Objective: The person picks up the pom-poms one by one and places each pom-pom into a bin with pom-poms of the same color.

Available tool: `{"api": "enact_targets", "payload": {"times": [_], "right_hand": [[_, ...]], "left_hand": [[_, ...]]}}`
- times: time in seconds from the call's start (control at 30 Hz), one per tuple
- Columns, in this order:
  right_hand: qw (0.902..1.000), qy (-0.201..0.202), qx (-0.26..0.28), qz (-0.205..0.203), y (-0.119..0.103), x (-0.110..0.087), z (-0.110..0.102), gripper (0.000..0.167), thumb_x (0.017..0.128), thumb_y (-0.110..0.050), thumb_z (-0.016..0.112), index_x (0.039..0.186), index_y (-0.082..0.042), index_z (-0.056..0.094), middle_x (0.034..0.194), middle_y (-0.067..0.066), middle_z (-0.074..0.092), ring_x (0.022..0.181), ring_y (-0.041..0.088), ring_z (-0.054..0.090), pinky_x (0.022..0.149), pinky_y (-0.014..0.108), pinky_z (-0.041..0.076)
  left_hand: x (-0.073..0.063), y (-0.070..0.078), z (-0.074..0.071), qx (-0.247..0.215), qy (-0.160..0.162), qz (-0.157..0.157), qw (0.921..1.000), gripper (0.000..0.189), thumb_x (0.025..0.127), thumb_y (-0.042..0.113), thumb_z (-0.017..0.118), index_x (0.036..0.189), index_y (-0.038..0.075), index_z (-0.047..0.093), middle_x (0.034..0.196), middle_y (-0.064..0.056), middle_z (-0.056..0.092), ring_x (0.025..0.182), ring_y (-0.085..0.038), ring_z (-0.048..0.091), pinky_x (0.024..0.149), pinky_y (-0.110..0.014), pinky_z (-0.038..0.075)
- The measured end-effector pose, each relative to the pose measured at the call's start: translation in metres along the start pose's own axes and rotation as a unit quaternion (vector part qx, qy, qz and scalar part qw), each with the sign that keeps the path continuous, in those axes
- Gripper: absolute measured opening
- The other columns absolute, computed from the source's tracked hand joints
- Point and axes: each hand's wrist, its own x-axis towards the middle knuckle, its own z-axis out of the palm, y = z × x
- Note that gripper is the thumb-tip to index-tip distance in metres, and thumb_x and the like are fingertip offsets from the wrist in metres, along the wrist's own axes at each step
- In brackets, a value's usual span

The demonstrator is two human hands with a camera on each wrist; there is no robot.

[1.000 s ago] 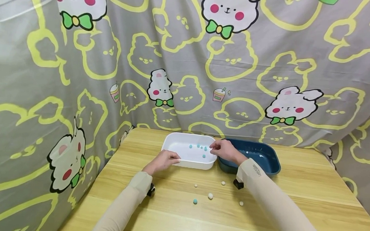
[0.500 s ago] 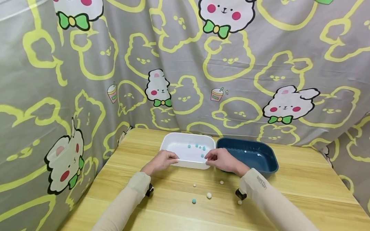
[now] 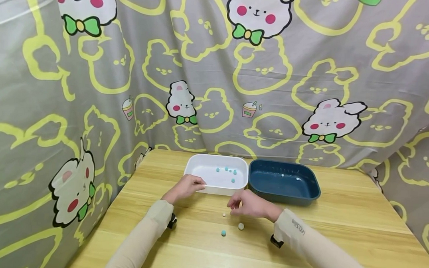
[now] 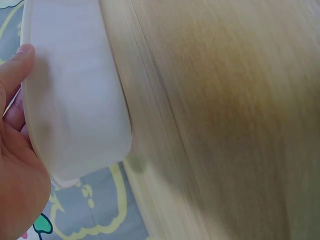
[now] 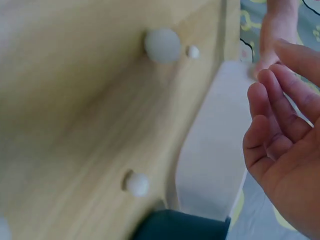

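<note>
My left hand (image 3: 188,187) grips the near left rim of a white plastic basin (image 3: 223,190); in the left wrist view its thumb lies over the rim (image 4: 25,100). Several small teal balls (image 3: 233,180) lie in that basin. My right hand (image 3: 249,204), fingers loosely bent, hovers over the table in front of the basins; nothing shows between the fingers. Near it on the table are a white ball (image 3: 241,226), a smaller white ball (image 3: 223,215) and a teal ball (image 3: 223,233). The right wrist view shows another white ball (image 5: 136,184), which the right hand hides in the head view.
A dark blue basin (image 3: 287,198) stands against the white one's right side, with small white balls (image 3: 298,179) inside. Both stand near the back of the wooden table (image 3: 180,252). A patterned grey curtain (image 3: 217,78) hangs behind and at the left.
My right hand has drawn back from over the white basin to the table in front of it, lower and nearer the loose balls. The left hand stays on the rim.
</note>
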Motion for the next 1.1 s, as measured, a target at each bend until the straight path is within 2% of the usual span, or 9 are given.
{"api": "enact_targets", "payload": {"times": [0.2, 0.43, 0.73, 1.1], "right_hand": [[0.9993, -0.034, -0.011, -0.01, -0.002, -0.002, 0.015, 0.017, 0.08, -0.006, 0.074, 0.096, -0.004, 0.071, 0.088, 0.001, 0.067, 0.079, 0.009, 0.059, 0.073, 0.026, 0.051], [0.9968, -0.069, -0.04, -0.011, 0.0, 0.0, 0.029, 0.022, 0.077, -0.009, 0.078, 0.098, -0.006, 0.072, 0.092, -0.005, 0.065, 0.083, 0.003, 0.057, 0.077, 0.019, 0.047], [0.9924, -0.103, -0.065, -0.017, -0.004, 0.005, 0.04, 0.02, 0.08, -0.023, 0.078, 0.095, -0.012, 0.072, 0.085, -0.011, 0.06, 0.075, 0.001, 0.052, 0.07, 0.015, 0.044], [0.9898, -0.114, -0.077, -0.037, -0.002, 0.008, 0.048, 0.015, 0.08, -0.018, 0.077, 0.095, -0.014, 0.073, 0.083, -0.014, 0.058, 0.072, -0.002, 0.05, 0.067, 0.013, 0.043]], "left_hand": [[0.0, 0.001, 0.0, 0.0, 0.003, -0.003, 1.0, 0.01, 0.091, 0.019, 0.064, 0.09, 0.017, 0.074, 0.087, 0.008, 0.069, 0.077, -0.006, 0.059, 0.07, -0.027, 0.049], [0.0, 0.0, 0.0, 0.003, 0.003, 0.005, 1.0, 0.011, 0.091, 0.02, 0.064, 0.09, 0.017, 0.074, 0.086, 0.008, 0.069, 0.075, -0.006, 0.058, 0.069, -0.026, 0.048], [0.0, -0.001, 0.0, 0.002, 0.005, 0.008, 1.0, 0.011, 0.092, 0.021, 0.063, 0.091, 0.017, 0.074, 0.088, 0.008, 0.069, 0.079, -0.007, 0.06, 0.071, -0.028, 0.049], [0.0, -0.001, -0.001, 0.001, 0.004, 0.004, 1.0, 0.011, 0.092, 0.022, 0.063, 0.091, 0.018, 0.074, 0.088, 0.008, 0.069, 0.079, -0.007, 0.06, 0.071, -0.028, 0.049]]}}
